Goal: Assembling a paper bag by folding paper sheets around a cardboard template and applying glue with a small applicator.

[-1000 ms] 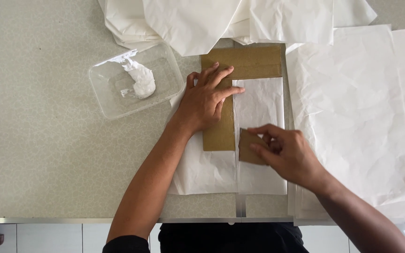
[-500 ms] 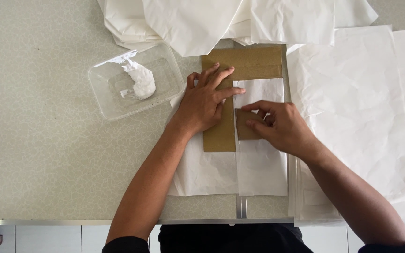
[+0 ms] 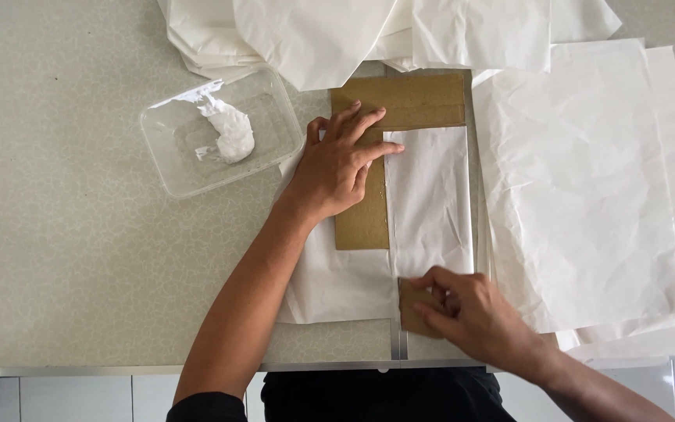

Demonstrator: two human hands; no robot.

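Pressing flat, left hand (image 3: 337, 168) spread on cardboard template (image 3: 365, 219); right hand (image 3: 470, 312) pinching cardboard scrap (image 3: 416, 309); clear tray (image 3: 275, 105) holds white paste (image 3: 232, 133).

I see bare table (image 3: 64, 258) open at 9 o'clock, an easy pass. A clear tray (image 3: 220, 129) with white paste blocks 10 o'clock. Heaped white sheets (image 3: 400, 31) close 12 o'clock. A stack of paper (image 3: 587, 195) fills 3 o'clock. The table edge bounds 6 o'clock.

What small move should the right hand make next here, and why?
Probably slide the small cardboard piece up along the fold. The right hand presses it at the bottom edge of the white paper, while the left hand pins the cardboard template flat, so the crease above looks left to press.
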